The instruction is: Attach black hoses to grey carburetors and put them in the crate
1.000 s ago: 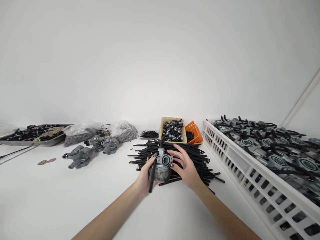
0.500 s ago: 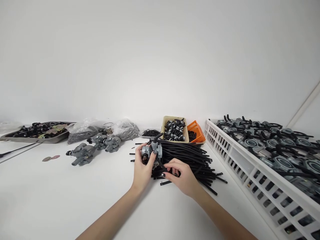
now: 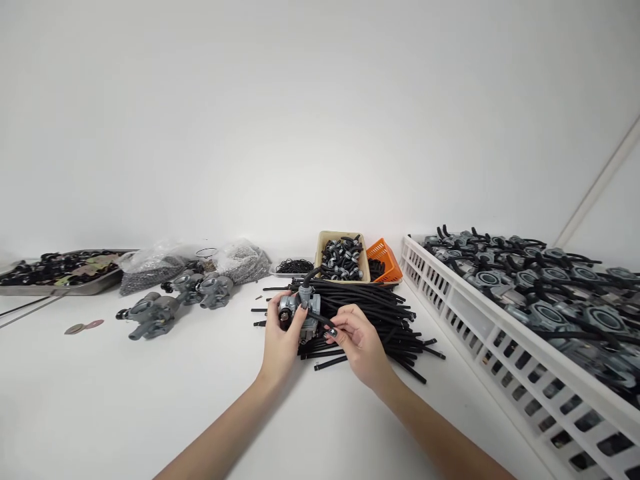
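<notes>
My left hand (image 3: 281,340) is closed around a grey metal carburetor (image 3: 310,305), its thumb across the near side. A short black rubber cap or hose stub stands up from the carburetor's top. From its side runs a black rubber hose (image 3: 323,320) toward the right, and the fingertips of my right hand (image 3: 359,345) pinch that hose's free end. Both hands are just above the near left edge of a pile of black hoses (image 3: 365,310) lying on the white table.
Several carburetors (image 3: 153,317) lie left, near bags of small metal parts (image 3: 155,267) and a metal tray (image 3: 90,288) of dark pieces. Behind the hoses stand a cream bin (image 3: 367,267) and a tilted orange basket (image 3: 393,267). A white crate (image 3: 450,307) full of carburetors borders the right.
My right hand has raised the hose's free end slightly, so the hose now slopes less steeply. The whole scene has shifted a little left in view.
</notes>
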{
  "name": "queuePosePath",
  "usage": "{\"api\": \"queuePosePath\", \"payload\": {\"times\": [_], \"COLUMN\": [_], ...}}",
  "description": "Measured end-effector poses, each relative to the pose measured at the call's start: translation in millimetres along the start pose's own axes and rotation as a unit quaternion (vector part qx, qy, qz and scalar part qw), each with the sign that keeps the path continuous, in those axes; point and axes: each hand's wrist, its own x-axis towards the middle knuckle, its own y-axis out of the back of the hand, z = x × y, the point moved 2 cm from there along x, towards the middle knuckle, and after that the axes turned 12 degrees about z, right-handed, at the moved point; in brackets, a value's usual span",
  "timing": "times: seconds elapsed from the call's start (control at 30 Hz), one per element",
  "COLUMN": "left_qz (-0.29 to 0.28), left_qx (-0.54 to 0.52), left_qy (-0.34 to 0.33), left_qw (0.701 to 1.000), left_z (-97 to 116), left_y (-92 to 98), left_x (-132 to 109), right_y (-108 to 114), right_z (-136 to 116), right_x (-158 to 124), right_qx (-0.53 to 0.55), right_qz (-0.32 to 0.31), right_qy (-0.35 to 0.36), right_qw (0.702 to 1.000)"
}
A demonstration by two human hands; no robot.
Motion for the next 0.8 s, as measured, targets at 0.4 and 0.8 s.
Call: {"api": "queuePosePath", "payload": {"times": [0.4, 0.8], "left_qz": [-0.036, -0.045], "left_qx": [-0.056, -0.096], "left_qy": [0.085, 0.108], "left_qw": [0.994, 0.988], "left_z": [1.5, -2.6], "left_y": [-1.6, -2.2], "left_x": [-8.3, -10.9], "right_y": [3.6, 4.0], "right_z": [11.0, -3.1], "right_x": [6.4, 4.0], "right_qx": [0.025, -0.094], "right_qz": [0.018, -0.016], "right_qy": [-0.018, 0.062], "right_qw": [0.999, 0.993]}}
